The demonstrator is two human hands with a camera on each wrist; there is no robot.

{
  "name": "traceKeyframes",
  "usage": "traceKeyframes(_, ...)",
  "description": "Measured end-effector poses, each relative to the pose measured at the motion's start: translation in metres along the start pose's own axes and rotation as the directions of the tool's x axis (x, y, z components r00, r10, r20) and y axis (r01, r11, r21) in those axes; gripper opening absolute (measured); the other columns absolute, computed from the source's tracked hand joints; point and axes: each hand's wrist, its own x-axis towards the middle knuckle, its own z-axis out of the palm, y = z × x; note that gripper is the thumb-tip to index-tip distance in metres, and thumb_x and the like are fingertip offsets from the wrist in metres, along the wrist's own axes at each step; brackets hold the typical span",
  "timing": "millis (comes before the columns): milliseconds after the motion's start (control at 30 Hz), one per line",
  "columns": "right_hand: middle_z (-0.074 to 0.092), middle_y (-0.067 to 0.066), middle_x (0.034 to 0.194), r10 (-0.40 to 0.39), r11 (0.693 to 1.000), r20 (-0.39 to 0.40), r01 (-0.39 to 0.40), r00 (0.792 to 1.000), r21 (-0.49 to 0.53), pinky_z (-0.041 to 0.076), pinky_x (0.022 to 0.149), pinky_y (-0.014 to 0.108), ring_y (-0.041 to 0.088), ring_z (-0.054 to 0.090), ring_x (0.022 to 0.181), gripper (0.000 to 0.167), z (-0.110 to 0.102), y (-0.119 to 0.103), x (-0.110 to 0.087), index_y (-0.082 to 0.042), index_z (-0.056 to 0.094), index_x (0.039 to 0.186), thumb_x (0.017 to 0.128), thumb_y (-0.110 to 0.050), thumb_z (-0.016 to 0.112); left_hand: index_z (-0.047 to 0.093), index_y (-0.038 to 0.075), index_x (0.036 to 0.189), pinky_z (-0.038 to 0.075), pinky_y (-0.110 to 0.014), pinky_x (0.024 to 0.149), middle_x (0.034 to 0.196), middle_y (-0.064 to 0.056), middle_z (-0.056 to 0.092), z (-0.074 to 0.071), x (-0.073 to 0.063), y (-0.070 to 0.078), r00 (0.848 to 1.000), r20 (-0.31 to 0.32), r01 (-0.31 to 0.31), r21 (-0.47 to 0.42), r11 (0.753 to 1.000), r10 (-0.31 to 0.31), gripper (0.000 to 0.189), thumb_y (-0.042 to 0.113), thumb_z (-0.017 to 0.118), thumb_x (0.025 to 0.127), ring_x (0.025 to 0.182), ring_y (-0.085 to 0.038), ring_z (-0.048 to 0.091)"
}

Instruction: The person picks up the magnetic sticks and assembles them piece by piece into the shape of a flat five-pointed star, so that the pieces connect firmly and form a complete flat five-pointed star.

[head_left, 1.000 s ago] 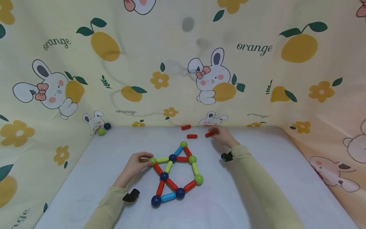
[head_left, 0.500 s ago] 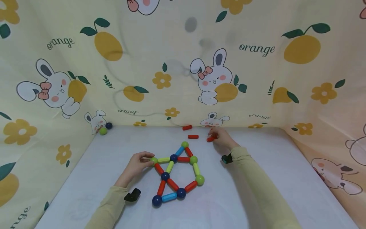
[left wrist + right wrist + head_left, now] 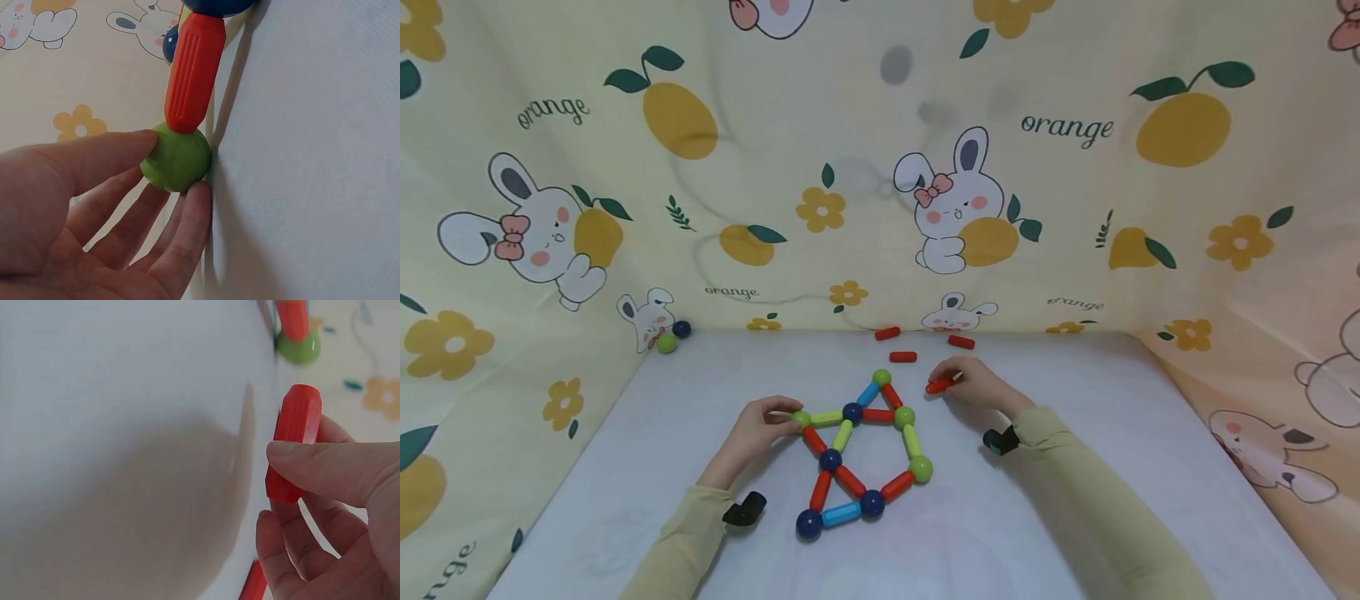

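Observation:
A flat frame of coloured rods and balls lies mid-table, with dark blue balls (image 3: pixel 852 413), green balls (image 3: pixel 922 469), and red, light green and blue rods. My left hand (image 3: pixel 765 433) pinches the green ball (image 3: pixel 178 159) at its left corner, thumb on one side and fingers on the other; a red rod (image 3: pixel 196 72) runs from that ball to a dark blue one. To the right of the frame's top, my right hand (image 3: pixel 977 386) pinches a loose red rod (image 3: pixel 297 425) between thumb and fingers, held above the table in the right wrist view.
Behind the frame lie three loose red rods, one right (image 3: pixel 961 342), one centre (image 3: pixel 903 357) and one at the back edge (image 3: pixel 887 333). A loose green ball (image 3: pixel 666 342) and a dark blue ball (image 3: pixel 682 329) sit in the back left corner. A printed cloth (image 3: pixel 850 167) walls the table.
My right hand has drawn a red rod nearer and leftward, towards the frame's top, uncovering another red rod behind it. The left hand keeps its pinch on the green ball.

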Motion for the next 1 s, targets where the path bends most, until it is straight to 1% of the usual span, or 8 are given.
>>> traceKeyframes(67,0.063,-0.004,0.103,-0.023,1.0,0.022,0.023,0.999,0.007,0.05,0.085,0.036,0.02,0.054,0.098,0.028,0.005,-0.006,-0.003,-0.017,0.07,0.105,0.086,0.003,0.066,0.066,0.003,0.115,0.052,-0.04,0.087,0.113,-0.009,0.065,0.0,0.0,0.0,1.0,0.004,-0.01,0.009,1.0,0.01,0.03,0.006,0.071,0.085,0.103,-0.029,0.062)
traceKeyframes(200,0.063,-0.006,0.101,-0.064,0.998,0.069,0.063,0.996,0.018,0.05,0.083,0.034,0.018,0.055,0.095,0.028,0.014,-0.017,-0.009,-0.017,0.07,0.105,0.086,0.003,0.066,0.067,0.005,0.115,0.052,-0.04,0.088,0.113,-0.007,0.065,0.0,-0.001,0.0,1.0,0.003,0.01,0.005,1.0,-0.01,0.03,0.008,0.072,0.085,0.104,-0.028,0.061)
traceKeyframes(300,0.063,-0.005,0.101,-0.077,0.997,0.102,0.075,0.992,0.03,0.05,0.084,0.034,0.019,0.055,0.094,0.028,0.019,-0.023,-0.013,-0.016,0.069,0.106,0.086,0.003,0.066,0.067,0.007,0.114,0.051,-0.04,0.088,0.114,-0.006,0.064,0.0,0.0,0.0,1.0,0.004,0.018,-0.004,1.0,-0.018,0.03,0.008,0.072,0.085,0.104,-0.027,0.061)
traceKeyframes(467,0.063,-0.005,0.101,-0.053,0.998,0.119,0.049,0.991,0.041,0.049,0.084,0.034,0.019,0.054,0.094,0.029,0.023,-0.025,-0.019,-0.018,0.068,0.107,0.086,0.002,0.067,0.067,0.006,0.114,0.051,-0.04,0.088,0.113,-0.006,0.064,0.0,0.001,-0.001,1.0,0.009,0.002,-0.002,1.0,-0.002,0.03,0.008,0.072,0.085,0.104,-0.027,0.061)
traceKeyframes(700,0.062,-0.003,0.098,-0.05,0.998,0.148,0.045,0.988,0.036,0.05,0.08,0.033,0.02,0.055,0.089,0.027,0.024,-0.025,-0.025,-0.017,0.068,0.108,0.085,-0.002,0.07,0.067,0.007,0.115,0.051,-0.039,0.088,0.113,-0.006,0.065,-0.001,0.001,-0.001,1.0,0.007,0.015,-0.003,1.0,-0.015,0.03,0.009,0.072,0.085,0.103,-0.026,0.061)
traceKeyframes(867,0.062,-0.003,0.1,-0.028,0.999,0.182,0.02,0.983,0.044,0.05,0.082,0.034,0.02,0.056,0.092,0.029,0.017,-0.023,-0.026,-0.017,0.066,0.112,0.085,-0.007,0.072,0.067,0.007,0.115,0.051,-0.04,0.088,0.113,-0.005,0.065,-0.001,0.001,0.0,1.0,0.009,0.027,0.004,1.0,-0.027,0.03,0.009,0.071,0.086,0.104,-0.025,0.061)
traceKeyframes(933,0.063,0.0,0.104,-0.017,0.999,0.189,0.009,0.982,0.046,0.05,0.084,0.035,0.02,0.056,0.095,0.032,0.008,-0.019,-0.023,-0.016,0.065,0.115,0.085,-0.008,0.072,0.066,0.007,0.115,0.051,-0.04,0.089,0.113,-0.005,0.065,-0.001,0.001,0.001,0.999,0.011,0.031,0.006,1.0,-0.031,0.03,0.01,0.071,0.086,0.104,-0.025,0.061)
traceKeyframes(1000,0.063,0.005,0.108,-0.01,0.999,0.169,0.003,0.986,0.044,0.05,0.086,0.037,0.022,0.057,0.099,0.035,-0.005,-0.015,-0.018,-0.012,0.063,0.119,0.086,-0.008,0.072,0.066,0.007,0.115,0.051,-0.04,0.089,0.113,-0.005,0.065,-0.001,0.001,0.001,0.999,0.013,0.031,0.009,0.999,-0.031,0.03,0.01,0.071,0.086,0.104,-0.025,0.061)
